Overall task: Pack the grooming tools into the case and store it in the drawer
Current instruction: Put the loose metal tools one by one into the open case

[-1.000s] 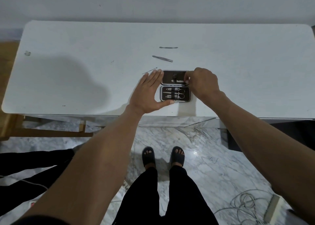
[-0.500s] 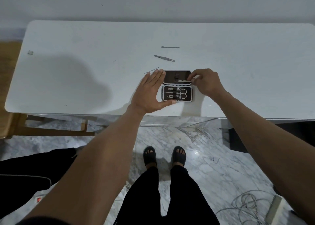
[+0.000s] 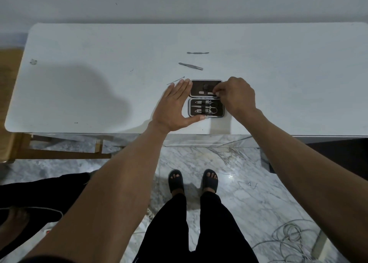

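A small dark grooming case (image 3: pixel 206 115) lies open near the table's front edge. Its near half holds scissors and several small steel tools. My left hand (image 3: pixel 175 107) lies flat against the case's left side, fingers straight, thumb along the front edge. My right hand (image 3: pixel 235 97) reaches over the far half of the case (image 3: pixel 199 85), fingertips pinched on the end of a small pale metal tool (image 3: pixel 206 92) lying there. Three loose tools lie beyond the case: a flat pusher (image 3: pixel 197 53), tweezers (image 3: pixel 190 66) and a thin pick (image 3: pixel 175 80).
The white table (image 3: pixel 79 95) stands against a grey wall. A wooden chair (image 3: pixel 12 103) is at the left. Drawer fronts (image 3: pixel 199 141) show under the table's front edge. My sandalled feet stand on marble floor; cables (image 3: pixel 288 237) lie at the lower right.
My right hand has moved left from the lid's right edge onto the far half, and its fingertips have closed on the small tool. My left hand has stayed in place.
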`<move>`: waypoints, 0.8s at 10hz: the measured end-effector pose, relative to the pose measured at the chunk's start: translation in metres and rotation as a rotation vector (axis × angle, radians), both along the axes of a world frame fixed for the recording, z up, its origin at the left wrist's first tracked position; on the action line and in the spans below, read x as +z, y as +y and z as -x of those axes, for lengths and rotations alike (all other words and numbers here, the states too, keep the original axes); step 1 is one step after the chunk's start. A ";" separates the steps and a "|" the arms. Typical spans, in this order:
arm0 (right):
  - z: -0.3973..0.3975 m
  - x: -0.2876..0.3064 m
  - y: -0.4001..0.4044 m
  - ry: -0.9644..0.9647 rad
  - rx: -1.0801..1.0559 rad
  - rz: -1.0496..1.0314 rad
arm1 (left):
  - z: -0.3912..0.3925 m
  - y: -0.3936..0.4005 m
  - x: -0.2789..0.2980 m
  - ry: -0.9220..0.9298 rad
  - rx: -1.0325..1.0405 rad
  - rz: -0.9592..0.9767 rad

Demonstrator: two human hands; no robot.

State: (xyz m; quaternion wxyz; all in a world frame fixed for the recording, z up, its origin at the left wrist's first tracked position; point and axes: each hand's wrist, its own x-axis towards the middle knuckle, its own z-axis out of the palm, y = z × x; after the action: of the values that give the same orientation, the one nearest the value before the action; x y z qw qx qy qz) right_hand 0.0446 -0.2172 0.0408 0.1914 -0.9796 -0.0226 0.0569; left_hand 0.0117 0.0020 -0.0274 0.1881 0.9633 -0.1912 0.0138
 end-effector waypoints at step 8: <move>-0.037 0.011 0.019 0.099 -0.071 -0.169 | -0.001 0.001 -0.004 -0.005 -0.001 0.027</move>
State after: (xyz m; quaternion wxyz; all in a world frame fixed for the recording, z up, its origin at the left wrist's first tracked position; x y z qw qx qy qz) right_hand 0.0821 -0.1984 0.0519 0.2761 -0.9562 0.0170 0.0961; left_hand 0.0126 0.0031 -0.0315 0.2007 0.9605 -0.1919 0.0187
